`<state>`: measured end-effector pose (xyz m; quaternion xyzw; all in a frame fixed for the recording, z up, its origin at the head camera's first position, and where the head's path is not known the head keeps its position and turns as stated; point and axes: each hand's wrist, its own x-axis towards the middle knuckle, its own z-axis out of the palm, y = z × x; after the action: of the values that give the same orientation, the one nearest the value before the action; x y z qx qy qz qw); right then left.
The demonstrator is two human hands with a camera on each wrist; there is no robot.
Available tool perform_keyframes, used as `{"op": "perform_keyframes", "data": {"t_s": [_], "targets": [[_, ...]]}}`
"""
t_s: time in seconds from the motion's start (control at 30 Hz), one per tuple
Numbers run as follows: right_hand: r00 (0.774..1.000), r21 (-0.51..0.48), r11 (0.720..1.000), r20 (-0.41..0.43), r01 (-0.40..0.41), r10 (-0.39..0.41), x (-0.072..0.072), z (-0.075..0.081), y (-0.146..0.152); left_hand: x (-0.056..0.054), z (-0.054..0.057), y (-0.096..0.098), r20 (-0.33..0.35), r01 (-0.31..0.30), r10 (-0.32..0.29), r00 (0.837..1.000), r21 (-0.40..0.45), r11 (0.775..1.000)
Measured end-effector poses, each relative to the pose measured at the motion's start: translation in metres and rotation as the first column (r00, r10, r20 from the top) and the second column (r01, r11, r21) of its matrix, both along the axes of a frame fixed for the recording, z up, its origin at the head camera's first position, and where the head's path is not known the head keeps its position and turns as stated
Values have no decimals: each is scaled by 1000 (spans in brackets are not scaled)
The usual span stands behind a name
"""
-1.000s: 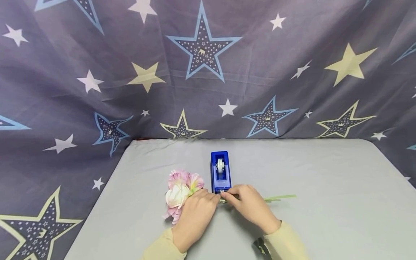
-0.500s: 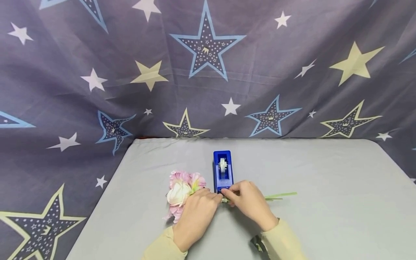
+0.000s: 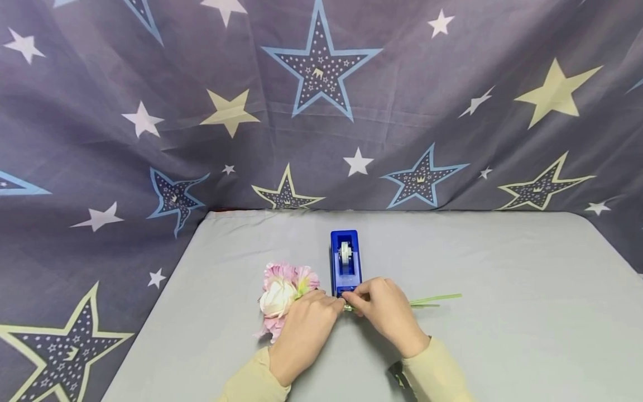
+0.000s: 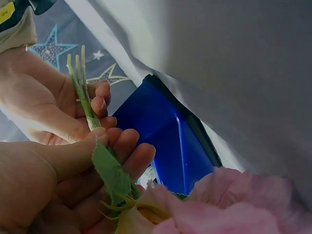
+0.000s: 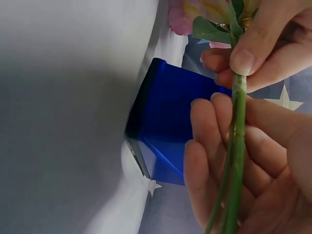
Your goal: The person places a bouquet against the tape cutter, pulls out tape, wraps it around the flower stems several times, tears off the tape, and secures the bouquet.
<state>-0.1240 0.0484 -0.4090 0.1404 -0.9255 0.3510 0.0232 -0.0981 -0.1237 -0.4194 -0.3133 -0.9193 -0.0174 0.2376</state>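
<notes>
A bunch of artificial flowers with pink and white heads point(image 3: 278, 300) lies at the left of the table, its green stems point(image 3: 427, 301) pointing right. My left hand point(image 3: 307, 326) pinches the stems just under the heads, its thumb along a green leaf point(image 4: 113, 173) in the left wrist view. Right beside it, my right hand point(image 3: 388, 314) holds the stems between thumb and fingers, the other fingers loosely bent behind them. Shiny clear tape point(image 5: 239, 84) wraps the stems between the two hands. A blue tape dispenser point(image 3: 346, 279) stands directly beyond my fingertips, touching or nearly touching them.
A roll of tape point(image 3: 345, 253) sits in the dispenser. Under my right sleeve a dark object point(image 3: 398, 375) is partly hidden. The grey-covered table point(image 3: 502, 290) meets a star-patterned curtain point(image 3: 402, 128) at its back edge.
The head view has shifted slightly. My right fingers have closed in a little on the stems beside my left fingertips; the left hand, flowers and dispenser stay nearly in place.
</notes>
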Motion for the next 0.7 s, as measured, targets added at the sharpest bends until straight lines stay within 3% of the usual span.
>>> {"op": "perform_keyframes", "data": {"t_s": [0.23,0.7], "targets": [[998,30,999,-54,13,-11,1,0,-1,-2,0,0,19,4,-4,1000,1,1000],[998,-38,999,-53,38,-40,1,-4,-2,-3,-1,-1,29,13,-14,999,18,1000]]}}
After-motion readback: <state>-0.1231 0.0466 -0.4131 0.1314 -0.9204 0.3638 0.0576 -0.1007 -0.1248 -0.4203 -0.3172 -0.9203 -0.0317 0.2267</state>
